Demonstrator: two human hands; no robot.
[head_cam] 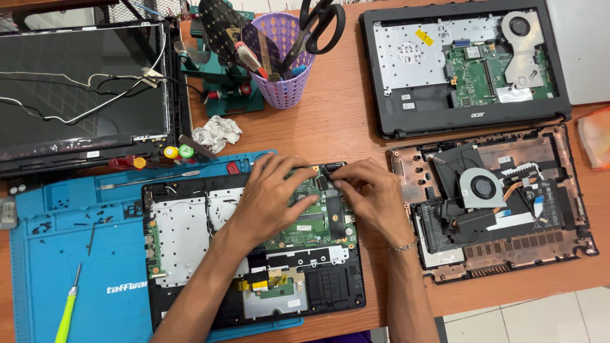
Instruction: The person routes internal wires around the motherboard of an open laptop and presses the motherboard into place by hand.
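Note:
An opened black laptop base (190, 279) lies on a blue work mat (76, 254), its green circuit board (311, 222) and silver metal plate bare. My left hand (270, 197) rests palm down on the upper part of the board, fingers spread toward the top edge. My right hand (375, 194), with a thin bracelet at the wrist, pinches at a small black part by the base's top edge, next to the left hand. Whether the fingers grip that part is hard to tell.
A second open laptop base (470, 114) lies at top right, a copper-coloured chassis with a fan (495, 197) below it. A detached screen with loose wires (82, 89) is at top left. A purple tool cup (283, 57), crumpled tissue (217, 132) and green screwdriver (68, 308) stand nearby.

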